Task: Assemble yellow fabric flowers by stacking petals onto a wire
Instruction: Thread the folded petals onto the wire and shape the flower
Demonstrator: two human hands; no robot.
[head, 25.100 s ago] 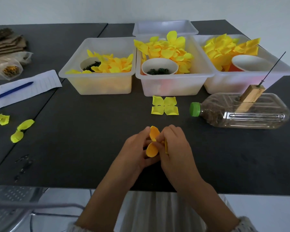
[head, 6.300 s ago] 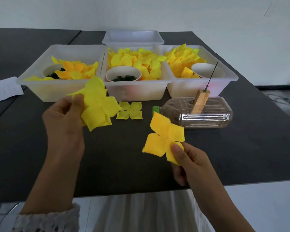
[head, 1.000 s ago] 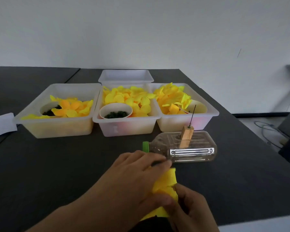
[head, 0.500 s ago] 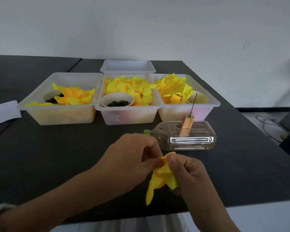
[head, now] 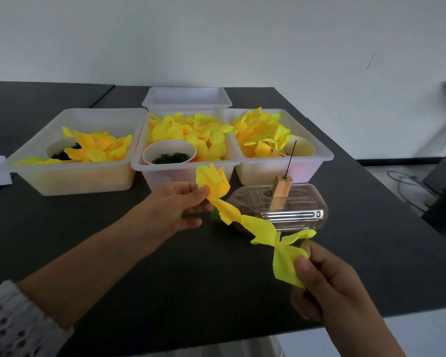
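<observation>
Both hands pinch the yellow petals [head: 245, 222], stretched between left hand [head: 177, 207] and right hand [head: 319, 276] just short of the wire [head: 291, 155]; pulling harder could tear the fabric.

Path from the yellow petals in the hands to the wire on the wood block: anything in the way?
Nothing visible blocks it. The petals hang stretched between the left hand and right hand, above the table in front of the bottle. The wire stands bare on the wood block, its tip free.
</observation>
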